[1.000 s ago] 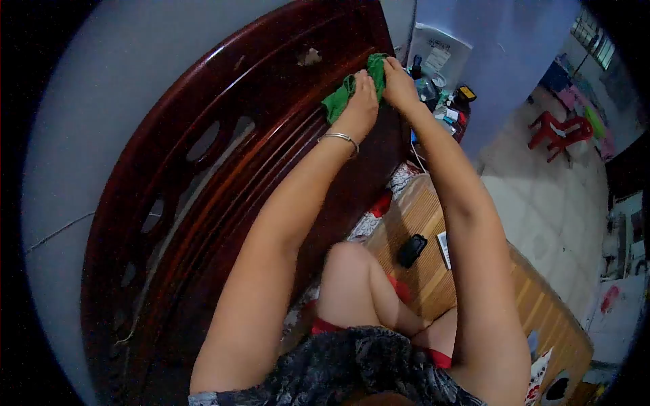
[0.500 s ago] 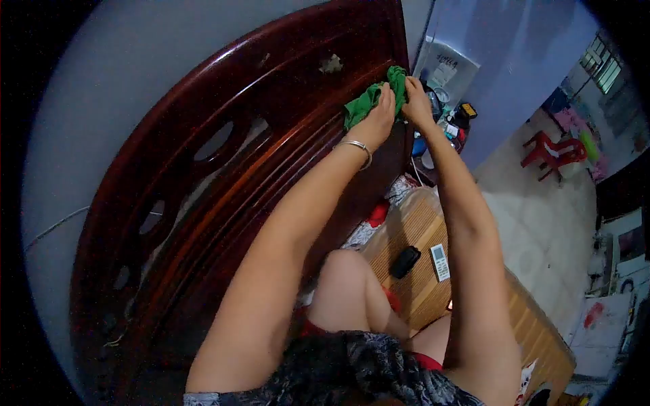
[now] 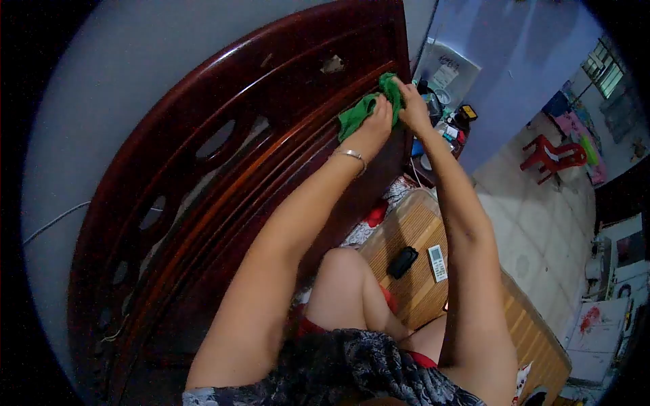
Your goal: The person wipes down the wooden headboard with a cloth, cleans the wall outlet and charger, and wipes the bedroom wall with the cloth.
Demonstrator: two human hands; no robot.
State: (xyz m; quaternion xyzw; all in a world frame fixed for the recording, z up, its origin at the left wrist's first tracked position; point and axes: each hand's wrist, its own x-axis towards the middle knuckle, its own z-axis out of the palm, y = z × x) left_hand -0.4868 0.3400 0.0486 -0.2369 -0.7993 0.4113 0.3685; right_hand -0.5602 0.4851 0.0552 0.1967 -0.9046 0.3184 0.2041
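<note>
A green cloth (image 3: pixel 356 118) lies bunched against the dark red-brown wooden headboard (image 3: pixel 203 88), near its right end. My left hand (image 3: pixel 376 128), below a silver bangle, is closed on the cloth's lower left part. On the other side, my right hand (image 3: pixel 413 108) grips the bunched upper right part beside the headboard's edge. Both arms are stretched forward. Some fingertips are hidden in the folds. The headboard has carved openings and a pale worn patch (image 3: pixel 332 64) above the cloth.
On the slatted mat (image 3: pixel 420 223) lie a black case (image 3: pixel 403 262) and a white remote control (image 3: pixel 437 263). Small items crowd a bedside stand (image 3: pixel 450 132) right of the headboard. A red plastic chair (image 3: pixel 552 159) stands on the tiled floor farther right.
Both hands and the green cloth have shifted slightly down and to the left along the headboard. Both hands keep hold of the cloth.
</note>
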